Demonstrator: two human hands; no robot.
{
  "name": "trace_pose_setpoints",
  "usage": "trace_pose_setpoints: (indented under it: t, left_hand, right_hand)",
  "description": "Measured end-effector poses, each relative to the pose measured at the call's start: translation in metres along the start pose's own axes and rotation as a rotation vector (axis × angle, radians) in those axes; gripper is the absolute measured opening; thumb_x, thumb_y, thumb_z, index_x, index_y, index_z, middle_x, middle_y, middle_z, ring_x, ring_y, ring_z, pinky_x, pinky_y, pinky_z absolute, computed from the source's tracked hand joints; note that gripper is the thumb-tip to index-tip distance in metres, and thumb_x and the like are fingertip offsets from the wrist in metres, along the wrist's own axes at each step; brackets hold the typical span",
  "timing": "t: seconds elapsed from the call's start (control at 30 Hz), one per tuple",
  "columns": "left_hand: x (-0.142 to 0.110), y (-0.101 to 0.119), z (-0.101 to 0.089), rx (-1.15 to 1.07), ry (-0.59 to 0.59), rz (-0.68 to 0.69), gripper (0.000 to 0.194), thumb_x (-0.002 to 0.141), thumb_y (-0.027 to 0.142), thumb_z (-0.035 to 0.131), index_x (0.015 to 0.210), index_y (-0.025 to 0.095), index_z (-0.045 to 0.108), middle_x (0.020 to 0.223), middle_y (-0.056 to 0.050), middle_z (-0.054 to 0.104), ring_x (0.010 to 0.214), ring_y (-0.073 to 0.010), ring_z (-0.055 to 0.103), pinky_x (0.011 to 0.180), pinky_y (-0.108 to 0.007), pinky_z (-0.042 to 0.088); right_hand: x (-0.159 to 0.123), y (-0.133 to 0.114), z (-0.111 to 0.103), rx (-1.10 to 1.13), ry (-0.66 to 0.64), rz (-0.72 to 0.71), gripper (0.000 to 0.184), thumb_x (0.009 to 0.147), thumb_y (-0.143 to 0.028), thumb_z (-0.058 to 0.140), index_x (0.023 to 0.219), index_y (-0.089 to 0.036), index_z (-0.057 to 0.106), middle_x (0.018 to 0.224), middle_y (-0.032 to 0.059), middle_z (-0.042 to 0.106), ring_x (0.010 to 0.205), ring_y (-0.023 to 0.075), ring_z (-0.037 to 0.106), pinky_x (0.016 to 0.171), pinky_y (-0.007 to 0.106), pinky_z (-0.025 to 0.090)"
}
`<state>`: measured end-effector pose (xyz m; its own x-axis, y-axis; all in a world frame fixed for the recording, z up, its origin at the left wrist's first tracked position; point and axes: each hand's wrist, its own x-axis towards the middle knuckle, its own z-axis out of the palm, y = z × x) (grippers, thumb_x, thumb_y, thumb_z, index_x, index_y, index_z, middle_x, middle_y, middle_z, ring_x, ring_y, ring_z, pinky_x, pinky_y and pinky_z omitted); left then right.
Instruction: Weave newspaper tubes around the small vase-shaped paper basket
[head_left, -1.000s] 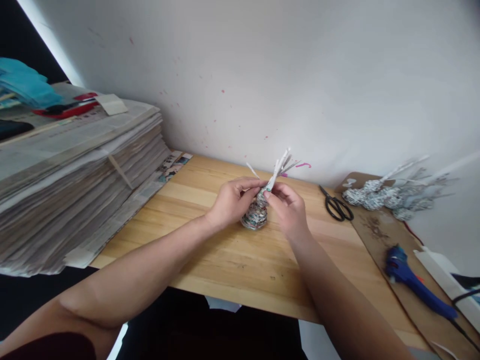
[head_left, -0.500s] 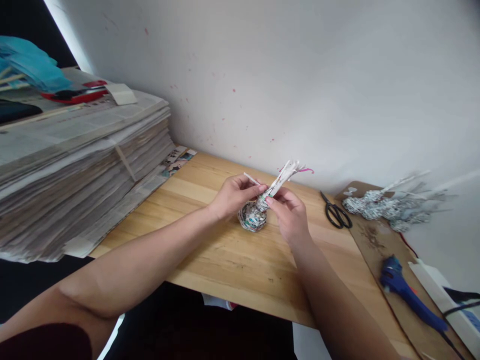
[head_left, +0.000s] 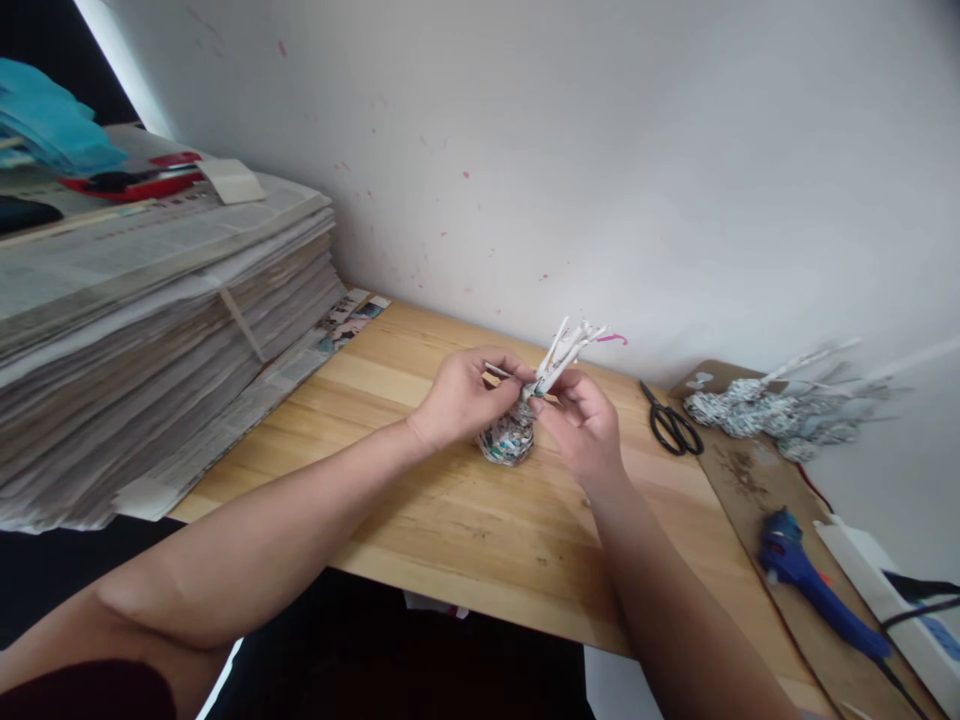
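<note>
A small piece woven from rolled newspaper strips point(head_left: 508, 441) stands tilted on the wooden table between my hands. It has a rounded lower body and a narrow neck, and several white paper sticks point(head_left: 564, 358) fan out from its top. My left hand point(head_left: 472, 395) pinches one thin paper strip point(head_left: 495, 371) at the left of the neck, thumb and fingers closed. On the other side, my right hand point(head_left: 581, 420) grips the neck between thumb and fingers. Part of the neck is hidden behind the fingertips.
Stacked newspapers point(head_left: 247, 290) rise at the left, with red-handled pliers point(head_left: 142, 182) and a blue cloth point(head_left: 56, 115) on top. At the right lie black scissors point(head_left: 671, 425), more woven paper pieces point(head_left: 750, 408), a blue glue gun point(head_left: 817, 580) on cardboard, and a white power strip point(head_left: 885, 590).
The woven piece has been turned and tilted in my hands, its sticks now spread differently. The left-hand strip first stuck up free and is now folded in under my left fingers.
</note>
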<state>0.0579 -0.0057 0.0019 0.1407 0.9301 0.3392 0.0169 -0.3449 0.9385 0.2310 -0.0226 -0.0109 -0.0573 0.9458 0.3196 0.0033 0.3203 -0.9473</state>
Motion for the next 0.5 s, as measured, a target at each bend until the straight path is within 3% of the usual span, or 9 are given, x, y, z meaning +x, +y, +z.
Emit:
trace_pose_setpoints:
  t: [0.13, 0.3, 0.5]
  left_hand:
    - [0.003, 0.0059, -0.0057, -0.017, -0.049, -0.112, 0.015, 0.08, 0.011, 0.069, 0.09, 0.014, 0.08, 0.09, -0.007, 0.083, 0.077, -0.016, 0.075, 0.075, -0.028, 0.061]
    - [0.0041, 0.0108, -0.0083, 0.001, -0.085, -0.18, 0.017, 0.077, 0.022, 0.082, 0.091, 0.013, 0.081, 0.087, -0.009, 0.083, 0.073, -0.0168, 0.074, 0.069, -0.029, 0.058]
    - [0.0043, 0.0082, -0.0084, 0.149, -0.079, -0.058, 0.01, 0.076, 0.024, 0.082, 0.082, 0.016, 0.08, 0.081, -0.005, 0.08, 0.074, -0.0166, 0.071, 0.07, -0.028, 0.053]
  right_hand:
    - [0.0011, 0.0006, -0.0027, -0.001, -0.013, -0.02, 0.033, 0.075, -0.038, 0.088, 0.096, -0.024, 0.067, 0.095, 0.0037, 0.077, 0.082, 0.0192, 0.072, 0.076, 0.035, 0.062]
    - [0.001, 0.0006, -0.0045, -0.001, -0.034, -0.024, 0.032, 0.076, -0.037, 0.088, 0.1, -0.025, 0.07, 0.103, 0.0045, 0.077, 0.086, 0.0199, 0.073, 0.079, 0.038, 0.063]
    - [0.0, 0.0032, -0.0059, -0.014, -0.086, -0.092, 0.027, 0.077, -0.035, 0.089, 0.098, -0.026, 0.075, 0.114, 0.0051, 0.076, 0.108, 0.0244, 0.074, 0.097, 0.043, 0.063]
